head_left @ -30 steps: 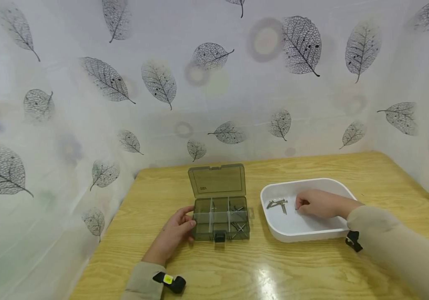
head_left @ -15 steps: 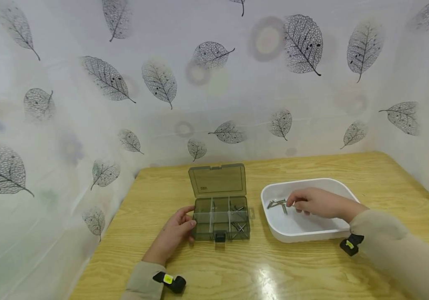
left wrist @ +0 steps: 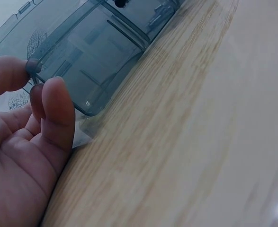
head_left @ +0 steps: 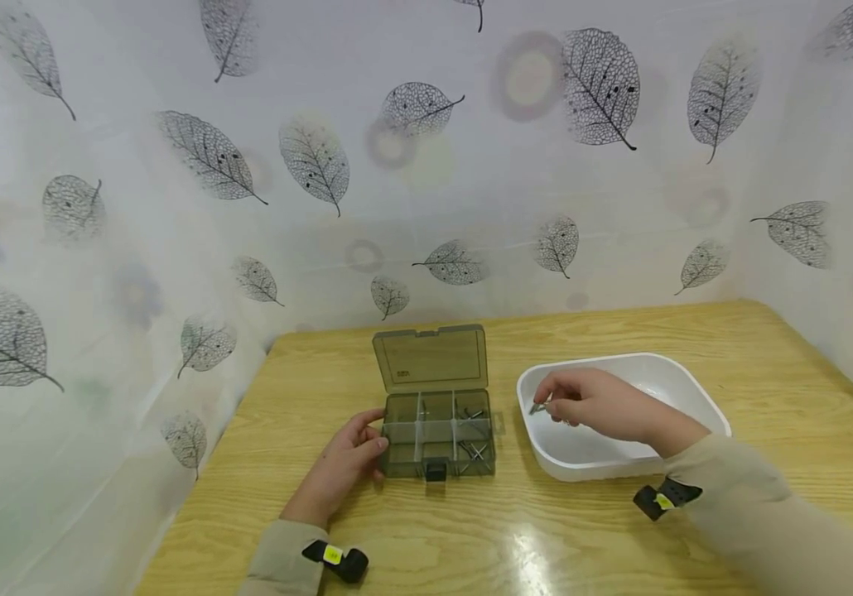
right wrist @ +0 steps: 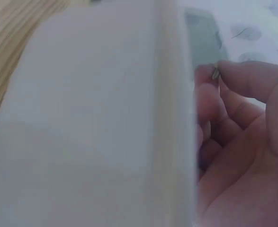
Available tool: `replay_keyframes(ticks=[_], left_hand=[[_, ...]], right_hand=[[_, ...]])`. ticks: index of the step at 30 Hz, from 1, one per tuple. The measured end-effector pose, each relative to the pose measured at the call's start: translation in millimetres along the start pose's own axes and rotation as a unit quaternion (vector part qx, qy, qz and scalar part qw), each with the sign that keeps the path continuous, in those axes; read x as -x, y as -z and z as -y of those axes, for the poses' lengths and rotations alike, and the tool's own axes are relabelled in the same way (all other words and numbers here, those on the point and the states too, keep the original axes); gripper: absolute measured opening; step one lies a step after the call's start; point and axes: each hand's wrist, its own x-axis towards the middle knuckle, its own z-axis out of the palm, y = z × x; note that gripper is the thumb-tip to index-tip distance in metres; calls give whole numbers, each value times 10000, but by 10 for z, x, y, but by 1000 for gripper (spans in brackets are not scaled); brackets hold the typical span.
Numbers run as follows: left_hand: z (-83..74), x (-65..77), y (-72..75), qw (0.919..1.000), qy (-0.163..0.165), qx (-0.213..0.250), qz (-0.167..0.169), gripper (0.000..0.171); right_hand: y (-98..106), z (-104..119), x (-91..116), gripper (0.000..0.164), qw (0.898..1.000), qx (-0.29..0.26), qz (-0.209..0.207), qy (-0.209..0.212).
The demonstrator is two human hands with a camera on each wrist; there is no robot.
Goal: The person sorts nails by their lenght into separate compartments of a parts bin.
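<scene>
A smoky grey plastic organizer box [head_left: 437,430] stands on the table with its lid [head_left: 432,358] raised. Several screws [head_left: 474,451] lie in its right-hand compartments. My left hand [head_left: 344,459] grips the box's left wall; in the left wrist view thumb and finger pinch the box [left wrist: 89,61] at its corner. Over the left part of a white tray [head_left: 665,397] is my right hand [head_left: 609,410], its thumb and forefinger pinching a screw [right wrist: 216,72], of which only a small brassy bit shows. Another screw end [head_left: 536,408] shows by the fingertips; the hand hides the other screws there.
The wooden table [head_left: 426,538] runs under box and tray. A translucent leaf-print curtain [head_left: 426,199] hangs behind and on both sides. Between box and tray is a narrow gap, where the box's side tab [head_left: 499,424] sticks out.
My right hand has moved left inside the tray, from its middle to the screws at the left end. The left hand and the box have stayed put.
</scene>
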Motion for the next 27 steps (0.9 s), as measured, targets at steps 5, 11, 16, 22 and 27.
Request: replay_keyframes(ticks=[5,11,16,22,27], left_hand=[[10,-4,-3,10000,4,43,-58,54],[-8,-1,-5,10000,1,38,-83,54],[-22,6,-5,10000,-25,36,-75,54],[-22,11,-6,9999,-55,46,-118,54],[-23,-2,-15,9999,-55,63,-109,55]], right_hand=[[-178,146,-106,13,9996,94,-224,152],[-433,286,-248,16,9985,190,-293,423],[-627,409,-404,16,9987,257,-259,363],[-808,535,-603,15,9988,328,-240,279],[-909,568,-733,15,9985,450,-266,184]])
